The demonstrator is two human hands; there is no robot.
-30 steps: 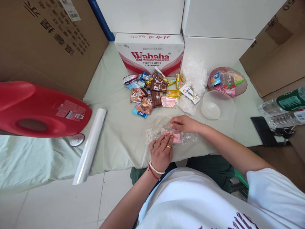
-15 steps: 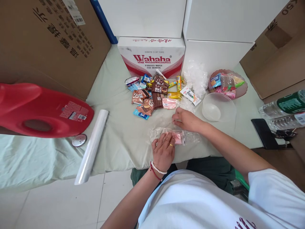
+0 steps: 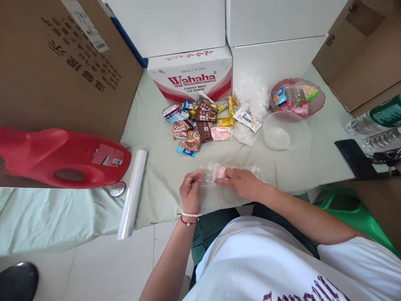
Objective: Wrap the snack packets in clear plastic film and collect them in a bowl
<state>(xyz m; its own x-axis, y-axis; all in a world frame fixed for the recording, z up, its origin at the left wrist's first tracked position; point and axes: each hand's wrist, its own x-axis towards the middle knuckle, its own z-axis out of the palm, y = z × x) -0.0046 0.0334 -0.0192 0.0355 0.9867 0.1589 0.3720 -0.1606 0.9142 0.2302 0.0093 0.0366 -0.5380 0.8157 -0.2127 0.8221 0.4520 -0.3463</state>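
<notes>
A small pink snack packet lies in crinkled clear plastic wrap near the table's front edge. My left hand is closed, its fingertips pinching the left end of the wrap. From the right, my right hand covers much of the packet, thumb and fingers gripping it through the film. More wrap shows beyond that hand's knuckles. Farther back lies a pile of wrapped snacks: brown cocoa packets, another pink packet and a white sachet.
A roll of plastic wrap and a red jug lie left. Crumpled film, a clear bowl and a pink snack bowl stand back right. A Wahaba carton backs the pile; bottles and a phone lie right.
My left hand has moved off the packet to the left end of the wrap. My right hand has come down onto the packet. The view has shifted slightly.
</notes>
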